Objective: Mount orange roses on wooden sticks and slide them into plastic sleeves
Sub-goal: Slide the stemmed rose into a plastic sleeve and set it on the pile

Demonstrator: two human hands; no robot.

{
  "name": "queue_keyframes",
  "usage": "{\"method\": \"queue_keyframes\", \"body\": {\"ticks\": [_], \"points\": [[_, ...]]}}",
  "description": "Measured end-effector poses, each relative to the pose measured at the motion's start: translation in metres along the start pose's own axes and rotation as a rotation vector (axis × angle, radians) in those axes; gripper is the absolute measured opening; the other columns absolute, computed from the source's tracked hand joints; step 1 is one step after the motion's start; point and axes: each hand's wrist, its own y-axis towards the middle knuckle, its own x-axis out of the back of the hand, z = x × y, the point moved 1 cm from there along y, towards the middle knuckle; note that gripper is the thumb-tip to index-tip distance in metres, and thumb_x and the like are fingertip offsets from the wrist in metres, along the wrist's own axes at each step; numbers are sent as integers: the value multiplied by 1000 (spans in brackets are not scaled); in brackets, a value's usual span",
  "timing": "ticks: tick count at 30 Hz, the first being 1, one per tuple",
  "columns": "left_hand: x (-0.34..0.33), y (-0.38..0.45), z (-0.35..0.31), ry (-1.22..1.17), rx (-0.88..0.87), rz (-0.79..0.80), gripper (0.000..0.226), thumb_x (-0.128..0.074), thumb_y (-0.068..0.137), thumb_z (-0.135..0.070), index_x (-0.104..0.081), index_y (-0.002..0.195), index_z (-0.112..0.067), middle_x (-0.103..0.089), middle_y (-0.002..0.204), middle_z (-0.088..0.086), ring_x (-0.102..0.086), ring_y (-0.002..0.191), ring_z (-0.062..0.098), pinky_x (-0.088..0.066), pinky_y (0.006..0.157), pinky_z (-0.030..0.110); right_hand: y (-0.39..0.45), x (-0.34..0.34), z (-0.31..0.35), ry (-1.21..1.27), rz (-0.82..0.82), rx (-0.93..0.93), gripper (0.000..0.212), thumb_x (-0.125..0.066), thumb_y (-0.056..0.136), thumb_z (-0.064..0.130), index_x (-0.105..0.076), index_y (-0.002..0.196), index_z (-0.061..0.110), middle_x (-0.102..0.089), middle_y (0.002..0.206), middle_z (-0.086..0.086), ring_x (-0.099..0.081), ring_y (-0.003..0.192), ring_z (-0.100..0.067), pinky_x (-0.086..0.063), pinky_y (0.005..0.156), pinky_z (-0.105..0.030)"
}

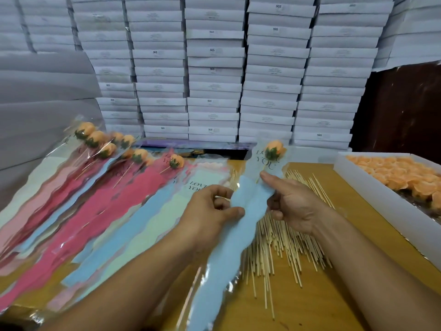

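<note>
Blue sleeve (229, 247) over wooden table (317, 304)

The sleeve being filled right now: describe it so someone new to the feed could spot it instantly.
Start at the wooden table and its loose pile of wooden sticks. Above that pile, the left hand and right hand pinch a blue sleeve with an orange rose at its top. Unlike the filled sleeves lying leftward, it is lifted off the table.

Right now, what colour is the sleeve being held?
Light blue sleeve, clearest in the head view.
</note>
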Motion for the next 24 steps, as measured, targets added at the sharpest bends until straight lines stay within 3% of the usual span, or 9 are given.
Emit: {"method": "queue_keyframes", "body": {"ticks": [3,6,9,13,16,18,20,22,24], "points": [[38,6,-7,-9,-52,-79,23,-74,85,-2,-62,103,-6,-63,66,7,-69,66,23,-59,69,44,0,4,2,-35,37,-14,48,-66,89,48,-71,111,6,-75,89,-15,-61,58,-15,-37,40,-20],[88,17,-11,81,-113,-205,23,-74,85,1,-63,105,-5,-60,75,8,-61,69,20,-54,72,36,0,6,1,-69,53,-24,44,-61,96,45,-71,115,6,-76,94,-16,-62,60,-14,-39,43,-20],[139,30,-11,200,-165,-385,25,-74,84,4,-62,103,-7,-47,61,-8,-44,50,2,-42,52,13,-1,5,-1,-104,66,-39,40,-60,98,41,-70,116,6,-76,96,-17,-62,62,-15,-40,44,-21],[207,42,-11,372,-176,-576,39,-76,84,-2,-59,115,-16,-52,76,7,-48,63,19,-41,55,28,-1,3,-1,-134,93,-56,38,-60,98,38,-70,116,6,-76,97,-17,-63,63,-15,-41,44,-21],[257,50,-11,468,-175,-639,57,-77,83,-3,-53,128,-30,-56,85,12,-50,62,25,-45,50,27,-1,3,-1,-148,104,-61,37,-60,98,38,-69,115,6,-76,97,-18,-64,63,-15,-41,44,-21],[288,52,-11,518,-178,-662,64,-78,83,-3,-51,125,-42,-59,92,17,-54,66,29,-51,61,32,-1,3,-2,-153,106,-60,36,-59,99,37,-69,115,6,-76,97,-18,-64,63,-15,-42,44,-21],[317,53,-7,565,-158,-677,59,-77,84,-5,-55,119,-46,-63,98,22,-60,75,35,-55,75,48,-1,4,-1,-156,107,-58,35,-59,99,35,-69,115,6,-76,97,-18,-64,63,-15,-42,44,-21],[345,52,0,586,-135,-674,51,-76,86,-5,-59,119,-40,-66,103,27,-63,82,39,-55,85,58,0,4,-1,-158,105,-56,34,-59,100,35,-70,114,6,-76,97,-17,-64,63,-15,-42,44,-21],[371,53,12,624,-120,-661,43,-75,87,-8,-60,118,-35,-66,104,24,-63,86,37,-58,83,47,0,4,-2,-163,104,-57,34,-58,100,35,-70,114,7,-76,97,-17,-64,63,-15,-42,44,-21]]}}
